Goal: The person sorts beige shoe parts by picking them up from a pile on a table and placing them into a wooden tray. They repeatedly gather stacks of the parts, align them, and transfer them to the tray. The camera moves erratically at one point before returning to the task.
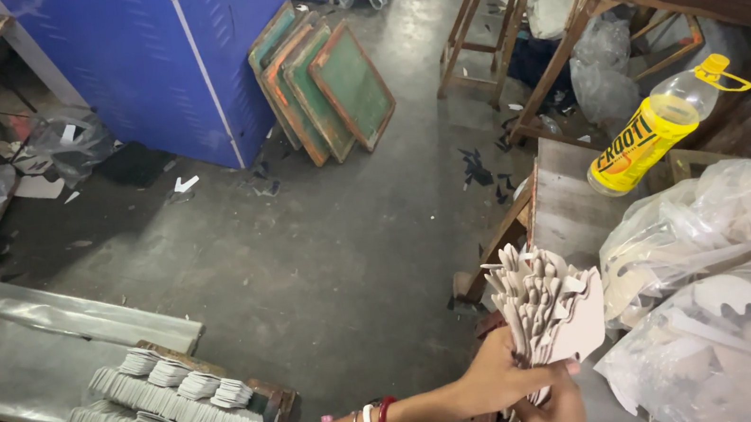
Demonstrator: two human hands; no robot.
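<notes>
Holding a bundle (547,302) of pale card cutouts, both hands are gripping its bottom; left hand (494,378) wrapped tight, right hand (553,413) beneath, bundle pointing up.

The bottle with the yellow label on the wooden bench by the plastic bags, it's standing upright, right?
Not quite. The head view shows the bottle with the yellow label lying tilted on its side, cap pointing up to the right, not standing upright. It does rest on the wooden bench by the plastic bags.
</notes>
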